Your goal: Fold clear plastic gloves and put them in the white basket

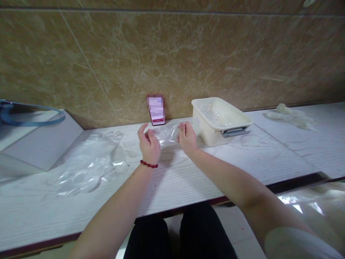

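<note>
Stretched between my two hands is a clear plastic bag, crinkled and shiny, held just above the table. My left hand, with a red bead bracelet at the wrist, pinches its left end between thumb and fingers. At the opposite end, my right hand grips the bag in curled fingers. Several more clear plastic bags lie flat and overlapping to the left of my left hand. To the right of my right hand stands a cream plastic bin with clear plastic inside and a grey handle at its front.
A phone leans upright against the marbled wall behind my hands. At far left sits a white box, with a blue strap-like loop over it. Crumpled translucent gloves lie on the white wood-grain table at far right.
</note>
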The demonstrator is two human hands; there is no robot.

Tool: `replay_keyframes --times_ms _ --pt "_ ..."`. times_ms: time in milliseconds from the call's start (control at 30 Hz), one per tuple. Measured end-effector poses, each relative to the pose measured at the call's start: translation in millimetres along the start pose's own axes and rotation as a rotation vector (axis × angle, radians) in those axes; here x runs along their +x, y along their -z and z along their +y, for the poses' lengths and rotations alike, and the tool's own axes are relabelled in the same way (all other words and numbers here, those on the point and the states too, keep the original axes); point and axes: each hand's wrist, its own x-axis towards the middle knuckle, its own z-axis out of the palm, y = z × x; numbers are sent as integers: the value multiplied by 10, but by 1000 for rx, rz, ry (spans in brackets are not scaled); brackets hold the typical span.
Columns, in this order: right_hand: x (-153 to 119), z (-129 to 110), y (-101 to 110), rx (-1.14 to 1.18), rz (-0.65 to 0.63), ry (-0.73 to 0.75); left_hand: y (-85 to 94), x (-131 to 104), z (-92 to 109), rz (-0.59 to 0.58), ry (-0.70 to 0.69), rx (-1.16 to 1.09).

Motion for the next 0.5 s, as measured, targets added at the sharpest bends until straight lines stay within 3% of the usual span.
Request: replay_keyframes --times_ms 133,267,367,500 --pt "11 17 -13 4 39 57 -38 9 -45 117 -119 -6" --pt "67 38 29 11 39 91 -19 46 -141 99 -136 2" --pt "149 55 106 -62 -43 120 65 175 -253 10 -124 49" --pt "234 81 172 -153 -299 158 179 370 -342 -226 -6 -32"
